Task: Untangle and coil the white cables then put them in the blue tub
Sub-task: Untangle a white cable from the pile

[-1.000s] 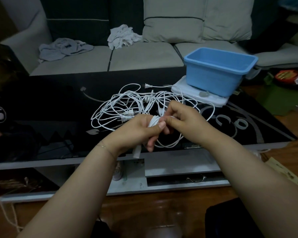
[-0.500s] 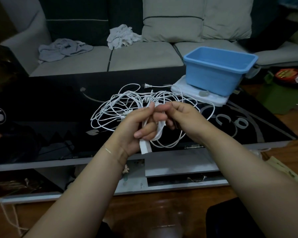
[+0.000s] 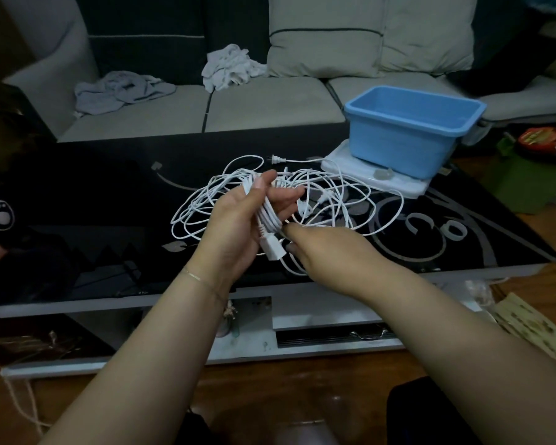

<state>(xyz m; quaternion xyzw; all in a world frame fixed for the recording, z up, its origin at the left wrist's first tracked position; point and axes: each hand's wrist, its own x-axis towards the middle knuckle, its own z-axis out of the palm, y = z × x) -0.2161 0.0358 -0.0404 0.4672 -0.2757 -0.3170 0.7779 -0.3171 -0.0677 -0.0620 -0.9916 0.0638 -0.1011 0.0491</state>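
Nearest the camera, two bare forearms rise from the bottom edge toward the centre of the frame. The left hand is turned palm up just left of centre, its grip wrapped loosely around a small coiled bundle of white cable, thumb lying along the top of it and a rectangular white connector hanging out below the palm. The right hand sits just beside it at centre, back to the camera, fingertips meeting the cable at the bundle's lower end; whether its grip pinches the cable or only touches it cannot be told. Behind the hands, the tangled white cables sprawl loosely across the glossy black desk. Farther back, in the upper right, the blue tub stands on a flat white box at the desk's far edge. Beyond it runs a grey sofa with crumpled cloths on its seat.
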